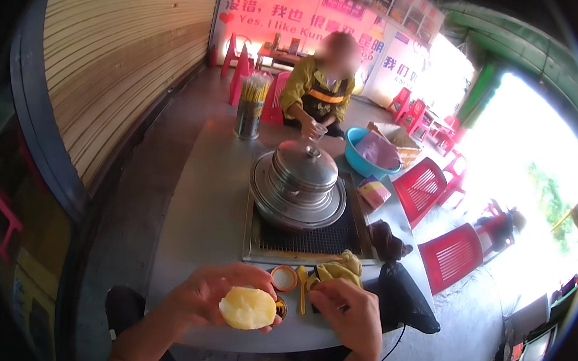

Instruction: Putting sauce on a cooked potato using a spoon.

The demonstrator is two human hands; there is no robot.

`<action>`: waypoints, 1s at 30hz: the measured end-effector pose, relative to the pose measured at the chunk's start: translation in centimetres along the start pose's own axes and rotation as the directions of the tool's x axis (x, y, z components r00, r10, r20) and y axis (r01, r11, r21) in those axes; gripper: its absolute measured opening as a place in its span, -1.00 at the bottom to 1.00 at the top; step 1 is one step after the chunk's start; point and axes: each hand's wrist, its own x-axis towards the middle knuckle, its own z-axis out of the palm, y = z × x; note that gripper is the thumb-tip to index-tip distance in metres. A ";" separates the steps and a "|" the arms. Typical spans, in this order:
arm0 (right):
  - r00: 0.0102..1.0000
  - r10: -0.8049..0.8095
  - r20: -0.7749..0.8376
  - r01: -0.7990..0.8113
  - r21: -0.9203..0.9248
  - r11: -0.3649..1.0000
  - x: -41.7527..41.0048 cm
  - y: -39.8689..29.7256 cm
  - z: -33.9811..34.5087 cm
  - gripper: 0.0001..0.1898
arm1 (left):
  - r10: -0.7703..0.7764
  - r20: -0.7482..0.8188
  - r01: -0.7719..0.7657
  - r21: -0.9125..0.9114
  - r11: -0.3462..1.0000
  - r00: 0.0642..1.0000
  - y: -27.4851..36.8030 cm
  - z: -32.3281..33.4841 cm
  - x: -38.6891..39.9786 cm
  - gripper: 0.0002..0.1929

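Note:
My left hand (213, 287) holds a pale yellow piece of food (248, 308), which looks like a peeled potato, its broad face towards me. To its right my right hand (348, 310) is raised over the table edge with curled fingers; whether something small is between them cannot be told. Between the hands lie an orange-rimmed round lid (283, 278) and a yellow plastic spoon (303, 288). A small open jar (280, 308) is partly hidden behind my left fingers. A yellowish cloth or glove (338, 271) lies just beyond my right hand.
A lidded metal steamer pot (304, 171) stands on a grate in the metal table (193, 199). Across it sits a person (319, 90) holding a clear cup (318, 131). Around are a skewer canister (250, 111), a blue basin (357, 157), a black plastic bag (403, 296) and red chairs (450, 257).

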 end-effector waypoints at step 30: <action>0.977 -0.020 0.211 0.066 -0.215 0.974 -0.4 2.1 5.0 -0.87 | 0.025 -0.278 0.094 0.407 0.909 0.960 -0.6 -4.6 -2.4 -0.25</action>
